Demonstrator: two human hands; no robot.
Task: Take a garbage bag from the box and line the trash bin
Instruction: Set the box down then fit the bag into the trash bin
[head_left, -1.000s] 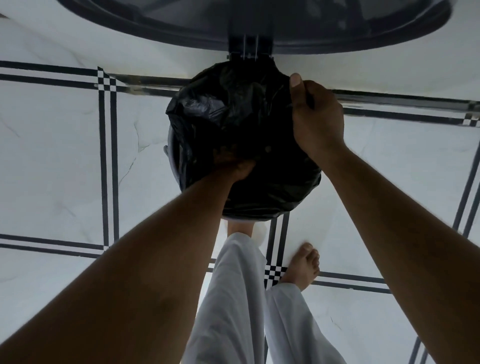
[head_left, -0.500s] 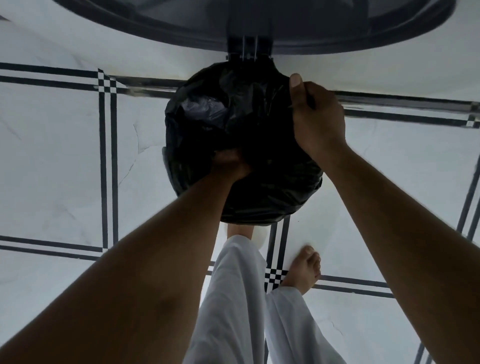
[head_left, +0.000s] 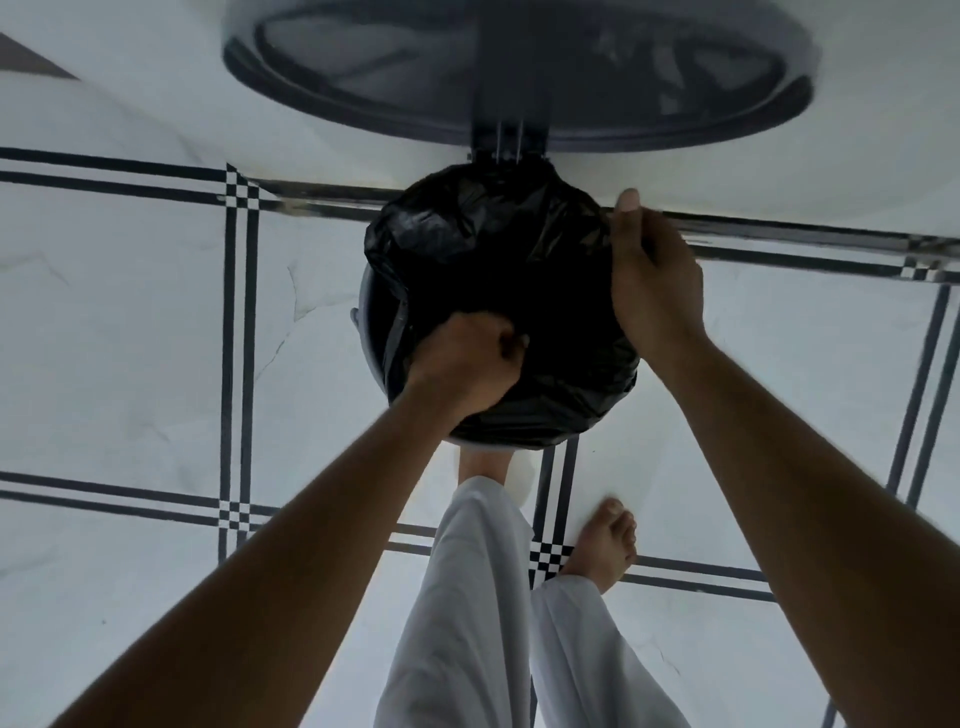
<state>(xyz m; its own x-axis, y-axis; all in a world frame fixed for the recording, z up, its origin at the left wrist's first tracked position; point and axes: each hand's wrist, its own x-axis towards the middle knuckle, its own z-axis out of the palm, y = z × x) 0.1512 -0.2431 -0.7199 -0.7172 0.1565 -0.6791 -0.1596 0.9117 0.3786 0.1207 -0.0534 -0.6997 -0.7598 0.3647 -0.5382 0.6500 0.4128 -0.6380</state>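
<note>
A black garbage bag (head_left: 498, 249) is spread over the mouth of a round grey trash bin (head_left: 370, 332) straight below me. The bin's lid (head_left: 519, 67) stands open at the far side, hinged upward. My left hand (head_left: 467, 364) is fisted on a fold of the bag near the bin's front left rim. On the right rim, my right hand (head_left: 654, 280) pinches the bag's edge with the thumb up. Most of the bin's rim is covered by the bag; only a grey strip shows on the left.
White floor tiles with black line borders (head_left: 239, 322) surround the bin. A white wall rises behind the lid. My bare feet (head_left: 608, 540) and white trouser legs (head_left: 478, 613) stand just in front of the bin.
My left hand has pulled up out of the bag's middle and moved left toward the rim, closed on a fold. The right hand stays on the right edge.
</note>
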